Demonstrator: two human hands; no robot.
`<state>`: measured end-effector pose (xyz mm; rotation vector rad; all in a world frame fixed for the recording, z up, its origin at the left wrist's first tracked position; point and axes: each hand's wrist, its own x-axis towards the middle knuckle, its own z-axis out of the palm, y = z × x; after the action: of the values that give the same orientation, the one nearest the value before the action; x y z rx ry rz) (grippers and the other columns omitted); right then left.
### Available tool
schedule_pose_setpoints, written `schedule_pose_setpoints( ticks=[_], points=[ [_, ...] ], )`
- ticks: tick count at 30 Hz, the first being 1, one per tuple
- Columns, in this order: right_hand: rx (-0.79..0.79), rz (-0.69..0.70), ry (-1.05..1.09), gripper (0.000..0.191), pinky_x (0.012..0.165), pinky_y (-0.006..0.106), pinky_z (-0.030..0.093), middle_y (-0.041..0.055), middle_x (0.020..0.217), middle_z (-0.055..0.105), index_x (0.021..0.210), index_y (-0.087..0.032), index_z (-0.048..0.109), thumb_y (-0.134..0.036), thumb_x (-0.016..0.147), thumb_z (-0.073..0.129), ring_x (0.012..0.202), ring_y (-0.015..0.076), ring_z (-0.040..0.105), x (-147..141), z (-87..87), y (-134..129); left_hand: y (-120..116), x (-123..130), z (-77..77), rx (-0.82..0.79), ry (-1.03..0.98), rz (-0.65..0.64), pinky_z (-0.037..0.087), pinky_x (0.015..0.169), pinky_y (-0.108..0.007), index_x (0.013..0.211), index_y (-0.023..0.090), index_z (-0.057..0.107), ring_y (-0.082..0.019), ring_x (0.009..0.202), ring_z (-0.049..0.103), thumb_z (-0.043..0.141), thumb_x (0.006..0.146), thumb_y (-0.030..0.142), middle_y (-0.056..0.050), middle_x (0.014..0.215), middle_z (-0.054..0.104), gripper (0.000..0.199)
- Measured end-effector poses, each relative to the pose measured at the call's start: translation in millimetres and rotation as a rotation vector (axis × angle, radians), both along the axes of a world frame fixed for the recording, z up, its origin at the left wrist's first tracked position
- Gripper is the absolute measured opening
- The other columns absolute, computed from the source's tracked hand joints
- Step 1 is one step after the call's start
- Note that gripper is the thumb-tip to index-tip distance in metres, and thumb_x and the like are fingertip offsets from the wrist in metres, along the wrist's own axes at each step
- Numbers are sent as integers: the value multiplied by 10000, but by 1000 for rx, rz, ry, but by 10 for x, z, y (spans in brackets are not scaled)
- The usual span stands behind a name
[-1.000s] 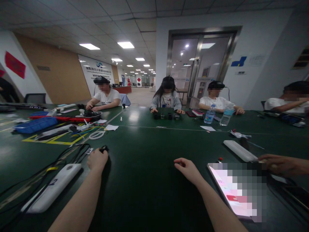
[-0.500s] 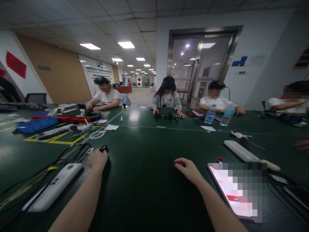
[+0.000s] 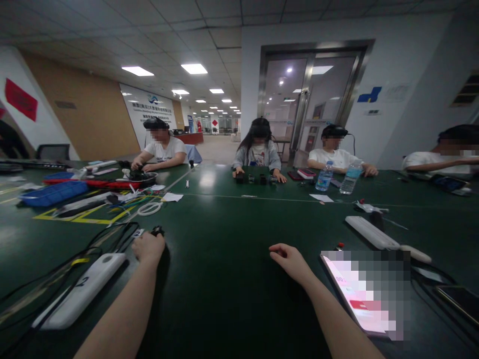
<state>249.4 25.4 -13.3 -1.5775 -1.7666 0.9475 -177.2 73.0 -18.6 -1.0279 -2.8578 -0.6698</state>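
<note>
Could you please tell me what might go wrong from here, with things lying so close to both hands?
The small black object sits right at the left hand, so it could be knocked away, though it may be held. The black cables beside that hand might snag on it. The right hand rests close to the tablet, so a careless move could bump it.

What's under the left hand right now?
The left hand rests over the dark green tabletop. A small black object sits at its fingertips, partly covered by them. Anything beneath the palm is hidden.
</note>
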Motion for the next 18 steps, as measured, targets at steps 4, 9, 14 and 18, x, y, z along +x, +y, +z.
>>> schedule_pose_setpoints(
  ticks=[4, 9, 14, 18],
  points=[
    [1, 19, -15, 309, 692, 313, 435, 27, 799, 602, 1032, -204, 637, -367, 788, 542, 735, 176, 568, 3, -15, 13, -26, 107, 49, -18, -7, -13, 421, 837, -421, 1148, 60, 574, -357, 1079, 517, 446, 796, 383, -235, 1160, 550, 494],
    [-10, 19, -44, 310, 693, 310, 437, 26, 805, 597, 1044, -205, 632, -363, 797, 534, 735, 173, 565, 3, -4, 18, -51, 686, 67, -50, 62, -412, 422, 861, -399, 1179, 124, 570, -311, 1057, 534, 461, 811, 359, -179, 1141, 575, 451],
    [-3, 6, -29, 297, 679, 303, 433, 14, 773, 591, 1026, -208, 643, -356, 786, 547, 714, 165, 554, -3, -1, 14, -260, 1476, 25, 10, -160, -1131, 400, 925, -329, 1172, 180, 579, -217, 1071, 514, 524, 793, 333, -92, 1170, 570, 412],
    [27, -8, -7, 284, 649, 298, 423, 3, 730, 581, 996, -205, 656, -354, 775, 556, 681, 160, 544, -28, 8, -1, -510, 1776, 75, -27, -309, -1515, 396, 936, -348, 1185, 258, 573, -201, 1078, 491, 564, 780, 333, -49, 1172, 551, 413]
  ],
)
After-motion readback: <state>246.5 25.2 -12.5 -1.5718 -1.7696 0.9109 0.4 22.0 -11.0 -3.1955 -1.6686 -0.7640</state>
